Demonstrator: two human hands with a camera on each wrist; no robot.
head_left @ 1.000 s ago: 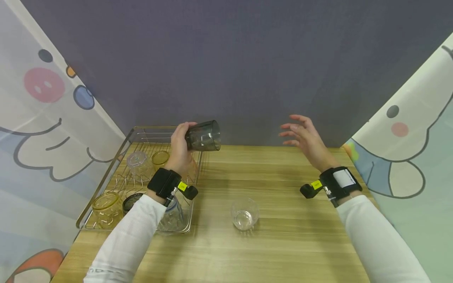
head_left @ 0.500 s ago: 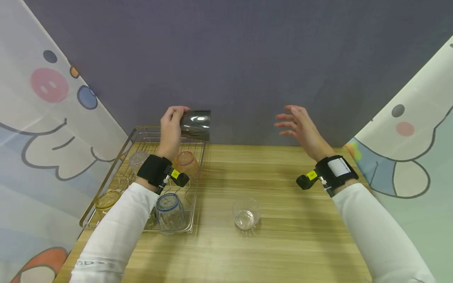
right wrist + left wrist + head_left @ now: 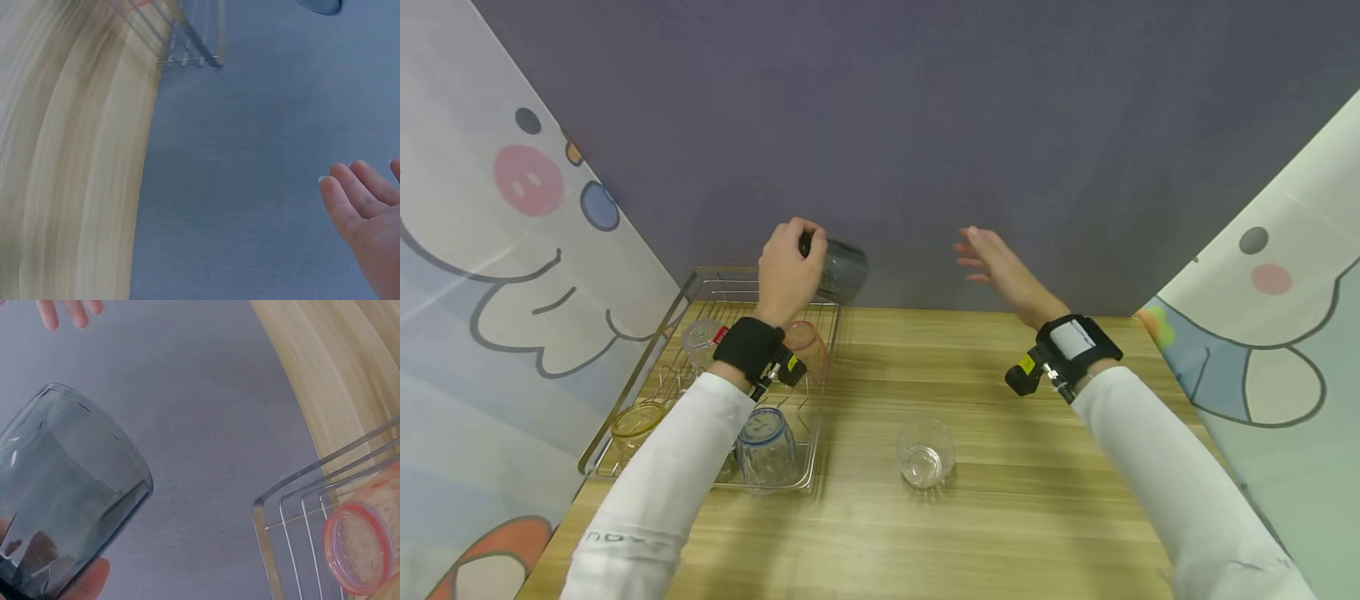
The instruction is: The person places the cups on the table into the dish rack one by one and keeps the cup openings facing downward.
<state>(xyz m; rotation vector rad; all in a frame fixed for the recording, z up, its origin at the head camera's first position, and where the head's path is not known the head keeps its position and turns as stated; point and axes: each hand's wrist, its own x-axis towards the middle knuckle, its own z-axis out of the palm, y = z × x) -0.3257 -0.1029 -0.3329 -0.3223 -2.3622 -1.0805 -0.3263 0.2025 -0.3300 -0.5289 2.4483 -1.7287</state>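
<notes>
My left hand (image 3: 792,271) grips a smoky grey drinking glass (image 3: 844,271) by its base end, above the back right corner of the wire rack. The glass tilts, its mouth facing right and somewhat down. In the left wrist view the grey glass (image 3: 75,481) shows fingers behind its base. My right hand (image 3: 1000,271) is raised to the right with relaxed fingers and holds nothing; in the right wrist view the hand (image 3: 375,219) has its palm visible. A clear glass (image 3: 925,454) stands upright on the wooden table between the forearms.
The metal wire rack (image 3: 812,467) at the left holds several upturned glasses: a blue-rimmed one (image 3: 767,450), a pink one (image 3: 807,346), a yellow-rimmed one (image 3: 636,425) and a clear one (image 3: 702,337). A grey panel (image 3: 910,150) rises behind the table (image 3: 880,533).
The left hand first lifted and moved left, then came back right, turning the grey glass so its mouth dips. The right hand has moved left, toward the glass.
</notes>
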